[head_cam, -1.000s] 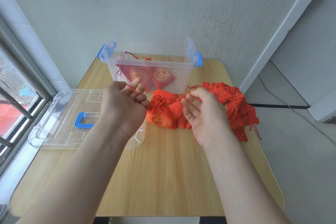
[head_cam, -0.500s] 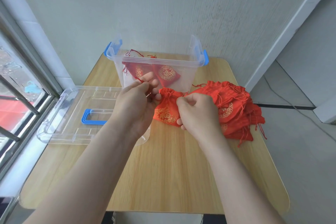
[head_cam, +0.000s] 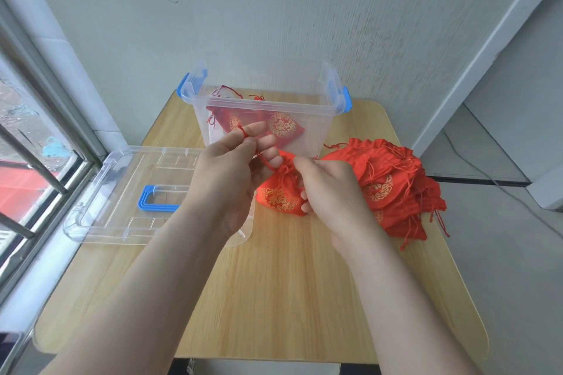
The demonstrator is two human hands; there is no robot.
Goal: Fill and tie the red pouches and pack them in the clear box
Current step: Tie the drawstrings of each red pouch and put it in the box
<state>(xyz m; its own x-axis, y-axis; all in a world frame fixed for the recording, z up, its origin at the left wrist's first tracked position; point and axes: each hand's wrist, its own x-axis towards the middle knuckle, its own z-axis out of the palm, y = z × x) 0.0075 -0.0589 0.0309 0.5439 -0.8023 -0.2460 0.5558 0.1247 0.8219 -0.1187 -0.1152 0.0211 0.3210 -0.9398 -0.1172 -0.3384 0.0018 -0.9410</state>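
Nothing here that I can read: no words, no numbers, no brand name. The nearest thing to a sign is a round gold emblem on the red pouch right in front of me. It is ornate and may have a character at its centre, but I can't make it out. I see the same kind of gold roundel on a second pouch, showing through the wall of the clear box. There's another on the pile of pouches to my right. Both are too fine and too blurred to read.
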